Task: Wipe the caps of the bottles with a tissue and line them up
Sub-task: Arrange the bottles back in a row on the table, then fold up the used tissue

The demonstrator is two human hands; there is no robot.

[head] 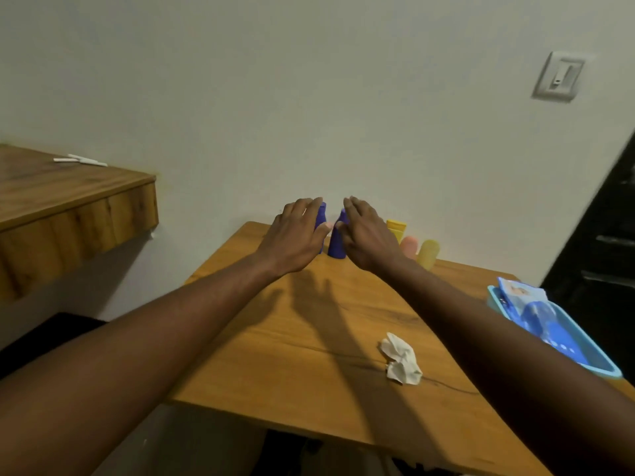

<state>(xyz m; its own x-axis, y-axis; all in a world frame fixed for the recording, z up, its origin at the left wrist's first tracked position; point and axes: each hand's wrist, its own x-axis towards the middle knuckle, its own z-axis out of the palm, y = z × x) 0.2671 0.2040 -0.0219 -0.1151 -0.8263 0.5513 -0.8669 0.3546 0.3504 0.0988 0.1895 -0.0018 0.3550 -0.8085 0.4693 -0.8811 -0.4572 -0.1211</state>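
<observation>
Blue bottles [336,247] at the far edge sit between my left grip [295,235] and right grip [367,235] — fingers straight, pressing, clasping nothing. Lining-up step, I judge — next, gentle even pushes.

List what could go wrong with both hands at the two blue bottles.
1. The left blue bottle and right blue bottle stand close together between the left hand and right hand; a nudge might tip one into the other.
2. The pink bottle stands just beside the right hand and could get knocked.
3. The crumpled tissue lies away from both hands, so a cap may go unwiped.
</observation>
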